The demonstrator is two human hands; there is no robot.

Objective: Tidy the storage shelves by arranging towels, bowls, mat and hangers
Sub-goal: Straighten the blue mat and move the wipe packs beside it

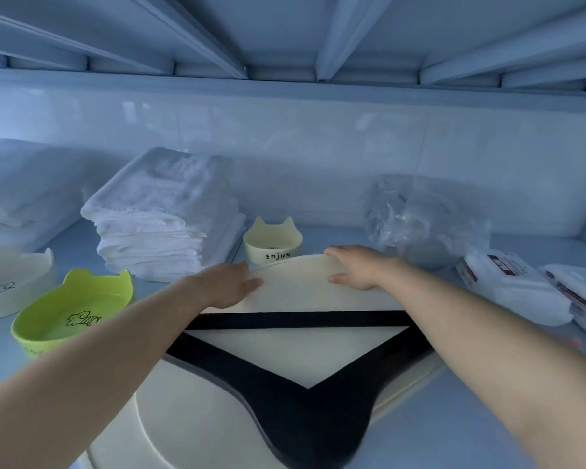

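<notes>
Keep left hand (230, 282) and right hand (359, 265) flat, fingers nearly straight and gripping nothing, on the far rim of the cream mat (301, 292) lying on the shelf (487, 421) just before the "Enjoy" bowl (272, 243), and push evenly so the black hanger (285, 394) on top rides along

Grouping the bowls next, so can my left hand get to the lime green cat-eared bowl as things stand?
Probably yes. The left hand lies flat on the cream mat, holding nothing, and the lime green cat-eared bowl sits on open shelf just left of that forearm with nothing between.
</notes>
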